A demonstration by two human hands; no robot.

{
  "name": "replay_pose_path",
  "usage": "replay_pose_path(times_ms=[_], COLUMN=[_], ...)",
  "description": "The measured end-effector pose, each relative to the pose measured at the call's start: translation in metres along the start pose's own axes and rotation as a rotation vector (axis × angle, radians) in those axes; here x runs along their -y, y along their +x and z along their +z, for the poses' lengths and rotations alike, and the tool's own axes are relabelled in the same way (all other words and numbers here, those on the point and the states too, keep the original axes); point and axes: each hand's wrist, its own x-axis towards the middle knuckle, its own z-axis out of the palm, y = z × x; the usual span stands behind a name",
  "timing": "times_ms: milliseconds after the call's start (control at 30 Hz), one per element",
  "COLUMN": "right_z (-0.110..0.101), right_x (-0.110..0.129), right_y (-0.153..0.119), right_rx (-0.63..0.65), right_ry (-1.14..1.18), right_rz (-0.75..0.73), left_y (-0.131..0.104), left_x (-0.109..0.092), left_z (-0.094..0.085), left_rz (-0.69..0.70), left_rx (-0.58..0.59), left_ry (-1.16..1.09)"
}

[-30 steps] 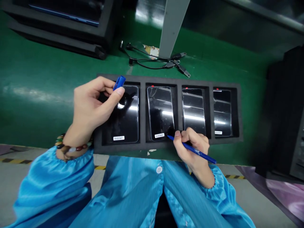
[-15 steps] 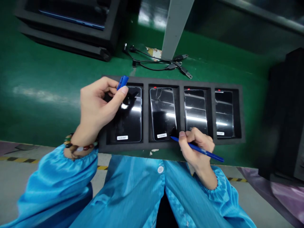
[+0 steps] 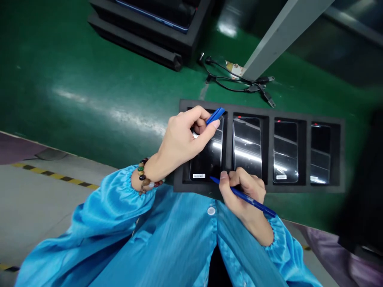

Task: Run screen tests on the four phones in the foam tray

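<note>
A black foam tray (image 3: 305,189) holds several dark phones in separate compartments. My left hand (image 3: 188,137) pinches a blue pen cap (image 3: 216,115) above the leftmost phone (image 3: 209,159), covering its upper left part. A blue pen (image 3: 249,200) is gripped in my right hand (image 3: 245,191), its tip over the lower right part of that same phone, near a white label (image 3: 199,176). My right hand partly covers the lower end of the second phone (image 3: 247,143). The third phone (image 3: 285,151) and the rightmost phone (image 3: 320,153) lie further right.
Black cables (image 3: 233,81) with grey plugs lie behind the tray, at the foot of a grey metal post (image 3: 278,40). Stacked black foam trays (image 3: 137,44) stand at the back left, a phone in the upper one. A dark object (image 3: 362,179) is at the right edge.
The view has shifted, so the tray appears further right. My right hand and the pen tip have moved left along the tray, from the second phone to the leftmost one. Both hands keep their hold.
</note>
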Motion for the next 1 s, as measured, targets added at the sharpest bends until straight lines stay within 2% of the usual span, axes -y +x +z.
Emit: replay_pose_path(times_ms=[300, 700, 767, 833, 900, 1000], right_z=[0.000, 0.002, 0.001, -0.004, -0.012, -0.026], right_x=[-0.001, -0.003, -0.003, -0.003, -0.005, -0.009], right_y=[-0.002, -0.003, -0.003, 0.001, 0.009, 0.026], right_rx=[0.037, 0.041, 0.066, 0.065, -0.055, -0.325], right_ry=[-0.037, 0.022, 0.067, 0.207, 0.409, 0.595], right_rz=[-0.046, 0.023, 0.032, 0.099, 0.192, 0.259], left_y=[0.000, 0.000, 0.000, 0.000, 0.001, 0.002], left_x=[0.001, 0.002, 0.003, 0.005, 0.006, 0.007], left_z=[0.002, 0.001, 0.000, -0.002, -0.005, -0.010], left_rz=[0.022, 0.015, 0.024, 0.076, 0.216, 0.450], left_rx=[0.013, 0.014, 0.016, 0.028, 0.085, 0.220], left_ry=[0.024, 0.036, 0.028, 0.062, 0.120, 0.168])
